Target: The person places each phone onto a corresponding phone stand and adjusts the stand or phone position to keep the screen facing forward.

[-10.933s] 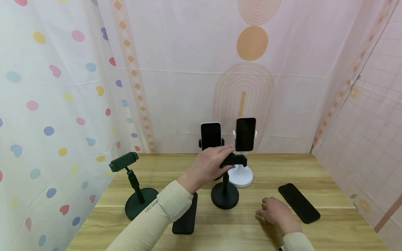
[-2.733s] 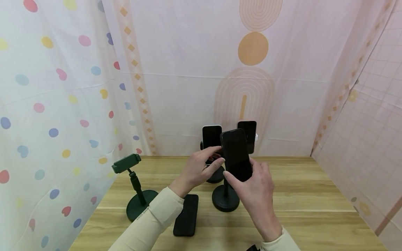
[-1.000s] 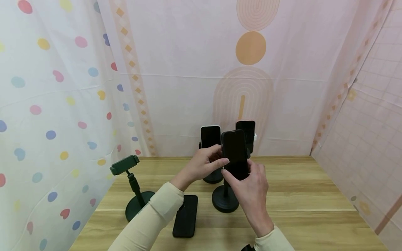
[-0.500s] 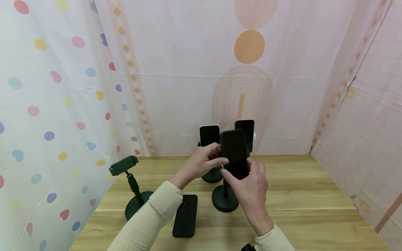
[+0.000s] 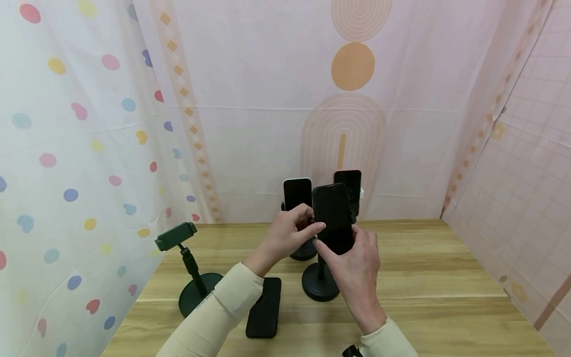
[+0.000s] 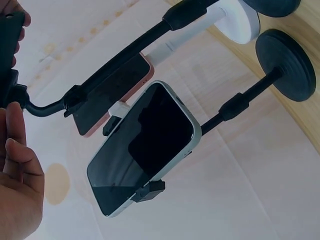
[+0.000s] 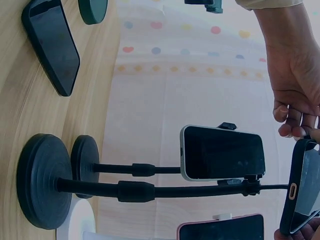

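A black smartphone (image 5: 332,210) stands nearly upright at the head of the front black phone stand (image 5: 320,283), its screen toward me. My right hand (image 5: 356,265) grips its lower end, thumb on the front and fingers along the far side. At the left edge my left hand (image 5: 287,233) pinches the stand's clamp, thumb lying by the screen and the other fingers curled behind. Part of that clamp (image 6: 12,92) shows in the left wrist view, against the phone's side. How far the clamp closes on the phone is hidden.
Behind are a black stand with a white-edged phone (image 5: 298,192) and a white stand (image 7: 77,222) with another phone (image 5: 352,181). To the left stands a dark green phone stand (image 5: 189,263). Another black phone (image 5: 264,315) lies on the wooden table (image 5: 424,277) by my left sleeve.
The phone that lay at the table's right is now up at the front black stand, in my right hand. My left hand shifted to the clamp's left side. Little moved in the last second.
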Demonstrator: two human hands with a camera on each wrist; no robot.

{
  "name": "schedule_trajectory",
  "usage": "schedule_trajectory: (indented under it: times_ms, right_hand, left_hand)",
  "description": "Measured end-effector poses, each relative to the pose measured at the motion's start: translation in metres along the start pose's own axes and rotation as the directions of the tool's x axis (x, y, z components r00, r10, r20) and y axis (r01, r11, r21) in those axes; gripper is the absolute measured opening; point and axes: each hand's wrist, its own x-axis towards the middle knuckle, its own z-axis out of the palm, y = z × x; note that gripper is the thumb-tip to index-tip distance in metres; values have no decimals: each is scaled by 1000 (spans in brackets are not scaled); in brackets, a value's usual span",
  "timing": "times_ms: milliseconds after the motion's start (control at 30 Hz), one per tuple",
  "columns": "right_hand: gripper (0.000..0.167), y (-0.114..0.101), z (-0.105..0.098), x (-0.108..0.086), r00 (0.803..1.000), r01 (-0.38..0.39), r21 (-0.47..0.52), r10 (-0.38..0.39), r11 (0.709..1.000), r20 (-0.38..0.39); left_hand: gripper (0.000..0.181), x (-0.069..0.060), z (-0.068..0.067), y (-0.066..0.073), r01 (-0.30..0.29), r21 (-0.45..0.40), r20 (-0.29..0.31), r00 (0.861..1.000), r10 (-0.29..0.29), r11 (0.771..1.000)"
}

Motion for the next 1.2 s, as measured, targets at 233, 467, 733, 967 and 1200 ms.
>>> schedule_trajectory:
  times_ms: [233, 467, 733, 967, 1200]
  right_hand:
    - [80, -1, 1, -1, 1000, -1, -6, 1, 1000, 16]
    - [64, 1, -2, -1, 999, -37, 40, 36, 999, 25]
    - [52, 1, -6, 5, 996, -81, 63, 79, 995, 36]
    - [73, 0, -11, 14, 990, -103, 93, 92, 990, 110]
    - [51, 4, -13, 26, 983, -15, 163, -15, 987, 181]
  left_hand:
    - [36, 1, 2, 1, 14, 33, -30, 999, -13, 999]
    - [42, 1, 3, 4, 53, 51, -34, 998, -51, 997]
    - [42, -1, 6, 8, 127, 62, -56, 991, -124, 990]
    - [25, -5, 8, 8, 206, 3, -28, 978, -206, 979]
    - [24, -5, 7, 9, 213, 29, 16, 977, -214, 977]
